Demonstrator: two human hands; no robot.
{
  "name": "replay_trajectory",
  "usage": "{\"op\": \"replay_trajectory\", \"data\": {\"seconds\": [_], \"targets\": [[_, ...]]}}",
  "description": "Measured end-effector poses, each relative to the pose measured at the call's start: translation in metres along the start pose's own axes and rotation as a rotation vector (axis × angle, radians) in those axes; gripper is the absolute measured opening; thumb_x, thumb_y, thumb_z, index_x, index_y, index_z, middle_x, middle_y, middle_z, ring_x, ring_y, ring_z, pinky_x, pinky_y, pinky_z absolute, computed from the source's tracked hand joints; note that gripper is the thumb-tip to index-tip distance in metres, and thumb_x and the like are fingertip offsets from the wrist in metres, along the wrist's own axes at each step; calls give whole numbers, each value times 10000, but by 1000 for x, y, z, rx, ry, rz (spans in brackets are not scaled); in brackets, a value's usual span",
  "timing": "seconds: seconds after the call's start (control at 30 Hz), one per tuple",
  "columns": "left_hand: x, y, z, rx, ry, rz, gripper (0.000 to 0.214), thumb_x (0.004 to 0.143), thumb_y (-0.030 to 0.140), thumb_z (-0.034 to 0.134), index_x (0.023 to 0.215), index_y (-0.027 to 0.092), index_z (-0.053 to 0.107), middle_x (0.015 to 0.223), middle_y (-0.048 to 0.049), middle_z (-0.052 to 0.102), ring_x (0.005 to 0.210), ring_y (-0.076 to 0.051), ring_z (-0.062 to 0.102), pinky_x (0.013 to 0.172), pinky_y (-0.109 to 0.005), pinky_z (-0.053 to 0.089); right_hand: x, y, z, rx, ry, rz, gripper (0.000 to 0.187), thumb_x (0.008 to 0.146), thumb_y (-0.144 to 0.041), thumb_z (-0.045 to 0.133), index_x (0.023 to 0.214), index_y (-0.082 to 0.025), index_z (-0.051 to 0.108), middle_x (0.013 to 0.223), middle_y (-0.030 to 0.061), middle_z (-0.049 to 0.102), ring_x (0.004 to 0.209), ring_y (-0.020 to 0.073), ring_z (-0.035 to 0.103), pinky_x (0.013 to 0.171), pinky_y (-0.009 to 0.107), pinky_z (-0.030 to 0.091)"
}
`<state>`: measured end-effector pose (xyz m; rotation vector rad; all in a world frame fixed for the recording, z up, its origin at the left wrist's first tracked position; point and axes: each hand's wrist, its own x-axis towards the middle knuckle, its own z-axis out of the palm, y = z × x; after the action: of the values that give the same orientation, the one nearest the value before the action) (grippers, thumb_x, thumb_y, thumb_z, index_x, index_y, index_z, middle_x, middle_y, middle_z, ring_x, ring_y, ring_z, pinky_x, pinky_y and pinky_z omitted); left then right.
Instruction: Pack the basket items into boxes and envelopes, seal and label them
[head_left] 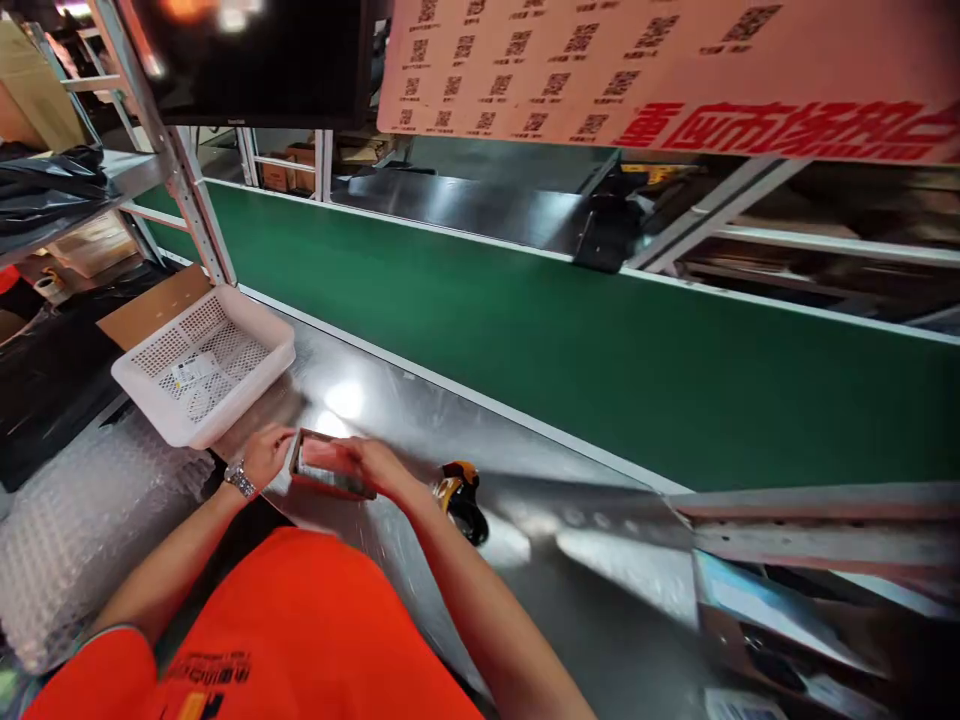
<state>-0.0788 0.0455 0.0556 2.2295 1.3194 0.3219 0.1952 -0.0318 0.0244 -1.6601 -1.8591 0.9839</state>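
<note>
A small open cardboard box (pixel 346 489) sits low over the steel bench in front of my body. My left hand (pixel 266 454), a metal watch on its wrist, grips the box's left end. My right hand (pixel 369 462) reaches over the box from the right, its fingers closed at the opening. Something pinkish (pixel 319 455) shows inside, partly hidden by those fingers. What the fingers hold is too blurred to name. To the right of the box, a black and yellow device (pixel 463 503), like a hand-held scanner, rests on the bench.
A white perforated basket (pixel 274 372) holding a labelled clear packet (pixel 193 370) is at the left. Bubble wrap (pixel 90 530) lies below it. A green conveyor belt (pixel 480 310) runs beyond the steel bench (pixel 600 600). A monitor (pixel 255 70) and code sheet (pixel 510 70) hang above.
</note>
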Motion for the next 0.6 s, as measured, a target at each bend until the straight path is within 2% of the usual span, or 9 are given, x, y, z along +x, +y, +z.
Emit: {"op": "replay_trajectory", "data": {"seconds": [0.07,0.1,0.17,0.23,0.33,0.43,0.5,0.53,0.6], "targets": [[-4,8,7,-10,-68,42,325,1092,176,590,1216,236,884,1208,-115,850,1117,-254,810,1051,-375,676,18,-2,13,-16,-129,61,176,780,-89,707,789,-229,813,706,-1,764,718,185,696,811,292,540],[-4,14,12,15,-141,70,322,1094,185,600,1229,248,886,1228,-112,851,1163,-257,804,1097,-381,660,23,-3,21,-19,-145,87,167,778,-83,704,726,-224,776,639,-11,718,673,175,674,792,293,534],[2,27,25,118,-328,109,325,1096,206,615,1280,236,881,1289,-130,840,1266,-283,780,1171,-410,621,27,-3,34,-21,-117,114,169,810,-92,686,720,-214,761,626,-1,707,680,179,688,811,311,544],[12,38,38,224,-480,111,328,1082,230,649,1319,199,873,1329,-175,820,1308,-328,769,1175,-449,612,22,-2,43,-13,-71,126,155,846,-109,671,809,-196,794,746,49,782,792,204,744,885,335,566],[31,46,57,275,-545,78,295,1038,248,717,1261,160,889,1338,-234,795,1249,-373,792,1116,-485,631,3,7,41,4,1,115,243,873,-141,666,1035,-184,842,1103,137,862,1066,260,785,1050,386,579],[47,46,72,306,-591,69,199,1014,227,753,1122,138,895,1320,-232,794,1252,-360,787,1121,-479,621,-29,31,30,194,268,175,406,905,-285,710,1292,-223,815,1432,154,782,1320,304,717,1213,488,539],[53,44,79,324,-621,71,157,1010,222,784,1102,126,866,1296,-192,804,1253,-322,777,1133,-483,613,-48,51,25,396,459,275,565,858,-434,793,1372,-201,782,1441,171,762,1309,338,720,1182,552,567],[55,43,81,332,-630,73,155,1010,223,796,1113,120,848,1284,-170,807,1240,-303,775,1133,-490,613,-54,59,26,493,497,321,655,819,-507,828,1383,-180,771,1389,177,778,1256,347,743,1118,563,602],[55,42,85,337,-634,86,138,1007,208,801,1102,112,825,1247,-151,809,1189,-277,775,1109,-485,619,-56,69,35,684,422,386,788,750,-622,870,1384,-168,755,1273,161,809,1148,342,781,989,545,649]]}}
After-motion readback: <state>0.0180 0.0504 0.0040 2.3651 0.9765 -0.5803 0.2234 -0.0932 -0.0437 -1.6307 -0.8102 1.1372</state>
